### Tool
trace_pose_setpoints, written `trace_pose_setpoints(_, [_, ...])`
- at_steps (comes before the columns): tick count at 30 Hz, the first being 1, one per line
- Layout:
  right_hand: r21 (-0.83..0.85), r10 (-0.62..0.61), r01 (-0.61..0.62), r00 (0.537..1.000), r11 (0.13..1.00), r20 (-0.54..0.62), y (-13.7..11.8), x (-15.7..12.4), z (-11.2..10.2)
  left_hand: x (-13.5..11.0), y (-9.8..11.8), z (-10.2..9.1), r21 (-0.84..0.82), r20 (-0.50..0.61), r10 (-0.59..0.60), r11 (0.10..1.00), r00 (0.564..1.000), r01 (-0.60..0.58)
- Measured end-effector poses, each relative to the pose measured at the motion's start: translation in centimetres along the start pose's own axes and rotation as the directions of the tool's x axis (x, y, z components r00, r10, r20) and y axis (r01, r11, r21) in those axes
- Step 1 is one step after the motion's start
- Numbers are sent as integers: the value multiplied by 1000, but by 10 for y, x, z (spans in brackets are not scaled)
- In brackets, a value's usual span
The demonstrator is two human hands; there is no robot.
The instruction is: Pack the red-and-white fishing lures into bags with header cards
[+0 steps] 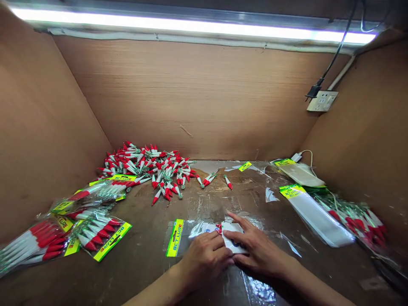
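Observation:
My left hand (pixel 205 257) lies with curled fingers on a clear plastic bag (pixel 194 231) that has a yellow-green header label (pixel 175 237) at its left end. My right hand (pixel 255 246) presses flat, fingers stretched out, on a white card (pixel 230 240) at the bag's right end, where red lure tips (pixel 218 228) show. The bag lies flat on the worn wooden bench (pixel 143 263) in front of me.
A heap of loose red-and-white lures (pixel 153 165) sits at the back left. Filled packs (pixel 95 231) lie at the left. Empty bags (pixel 314 214) and more lures (pixel 360 221) lie at the right. Wooden walls enclose the bench; a wall socket (pixel 321 101) is at upper right.

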State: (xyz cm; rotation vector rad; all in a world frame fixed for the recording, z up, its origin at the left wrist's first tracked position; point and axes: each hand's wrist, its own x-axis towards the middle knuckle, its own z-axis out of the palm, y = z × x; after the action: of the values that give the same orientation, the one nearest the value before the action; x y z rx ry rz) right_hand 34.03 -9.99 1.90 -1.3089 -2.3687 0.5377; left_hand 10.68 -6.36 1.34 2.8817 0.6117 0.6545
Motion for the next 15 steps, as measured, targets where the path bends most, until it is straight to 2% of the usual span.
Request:
trace_pose_setpoints(4, [63,-28,32,998,998,-64,12,-2,6,-2,-15,-10,-130,16,-151,980,988,151])
trace_pose_setpoints(8, [104,-64,78,989,992,-133,13,-1,7,-4,-29,-8,-163,166,-193,962,967,220])
trace_pose_setpoints(11, [103,-97,114,983,988,-156,0,5,2,0,-25,-5,-232,222,-200,940,954,251])
trace_pose_setpoints(15, [53,-148,158,977,986,-155,-30,21,-17,12,-11,-11,-302,171,-258,905,951,300])
